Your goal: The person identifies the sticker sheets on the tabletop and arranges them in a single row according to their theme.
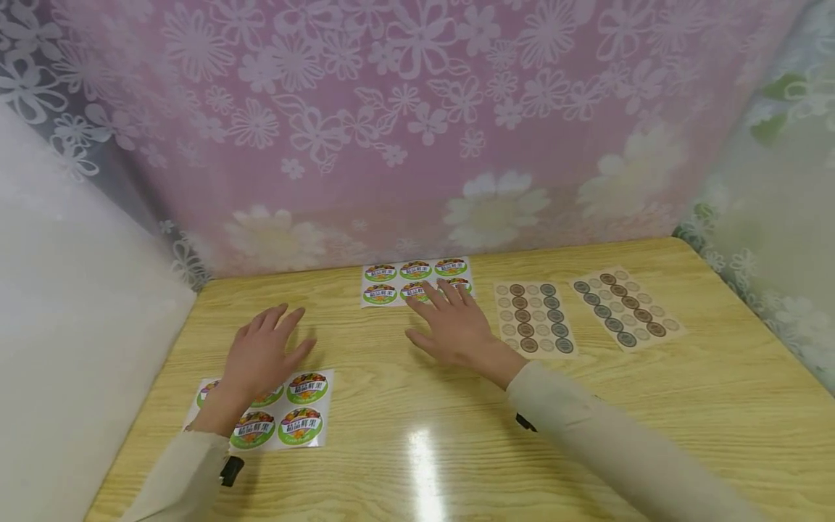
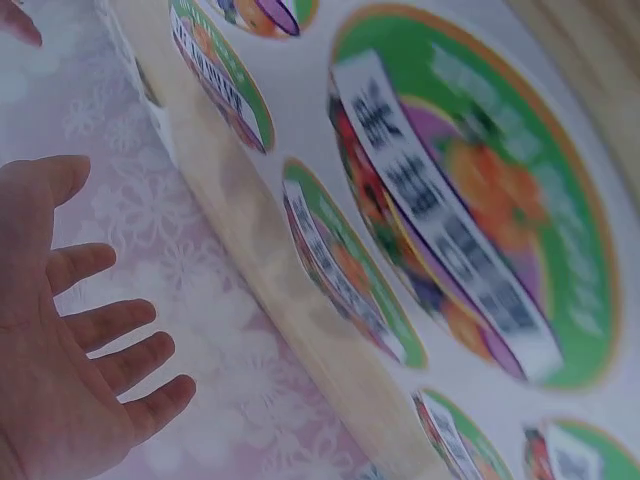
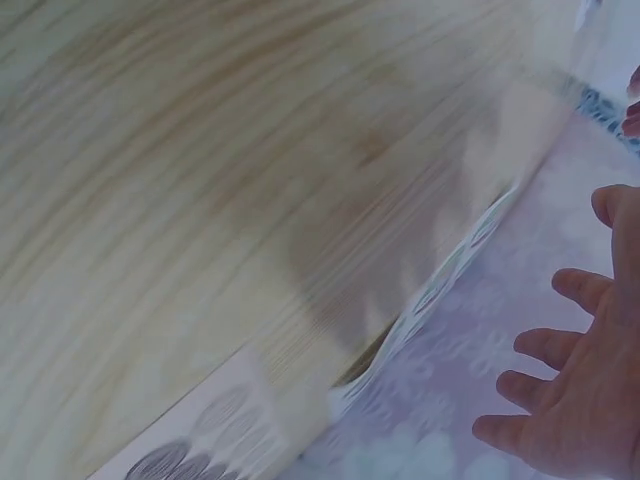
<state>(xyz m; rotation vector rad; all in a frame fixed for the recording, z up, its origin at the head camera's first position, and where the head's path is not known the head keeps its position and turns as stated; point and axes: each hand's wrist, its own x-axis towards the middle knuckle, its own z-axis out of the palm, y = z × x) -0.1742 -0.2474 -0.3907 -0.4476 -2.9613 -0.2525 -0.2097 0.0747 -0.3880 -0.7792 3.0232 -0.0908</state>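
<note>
The left hand point(image 1: 261, 351) is held above the near-left fruit-label sheet point(image 1: 287, 406), its fingers loosely spread and nothing gripped. The right hand point(image 1: 457, 326) is likewise spread and unloaded, held just on the near side of the far fruit-label sheet point(image 1: 399, 283), whose lower labels are partly covered by its fingers in the head view. Two brown sheets of round labels, the left brown sheet point(image 1: 536, 319) and the right brown sheet point(image 1: 628, 310), are laid to the right on the table point(image 1: 691, 406). The work is judged to be barely begun: all four sheets are laid out, none is picked up, no label is seen peeled (a few are hidden by the left forearm), and all handling of the sheets seems to be left
</note>
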